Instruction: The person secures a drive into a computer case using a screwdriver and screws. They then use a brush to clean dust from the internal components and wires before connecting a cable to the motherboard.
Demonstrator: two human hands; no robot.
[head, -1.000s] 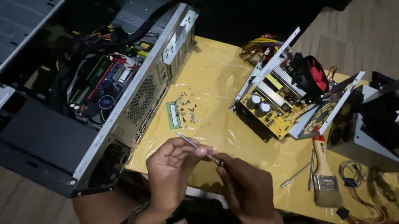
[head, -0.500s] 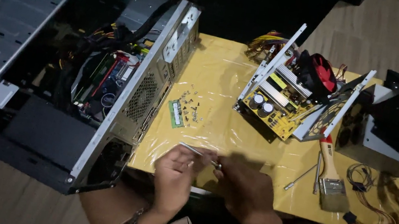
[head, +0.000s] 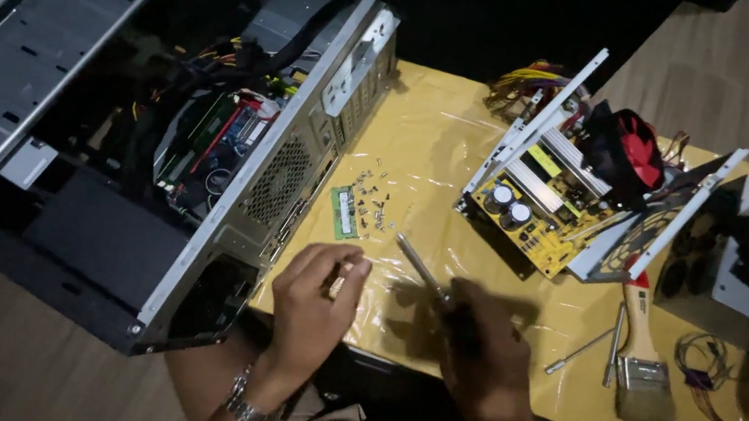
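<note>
One screwdriver (head: 421, 267) in right hand (head: 486, 361), beside left hand (head: 313, 307).

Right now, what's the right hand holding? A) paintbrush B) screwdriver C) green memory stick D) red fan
B: the right hand grips a dark handle with the metal shaft of a screwdriver pointing up-left over the yellow table; the paintbrush lies untouched to its right.

Yellow-covered table (head: 434, 160) as landmark: open computer case (head: 156, 123) at its left edge, opened power supply (head: 564, 197) with red fan (head: 633, 147) on its far side, paintbrush (head: 643, 362) near right, loose screws (head: 371, 202) mid-left.
</note>
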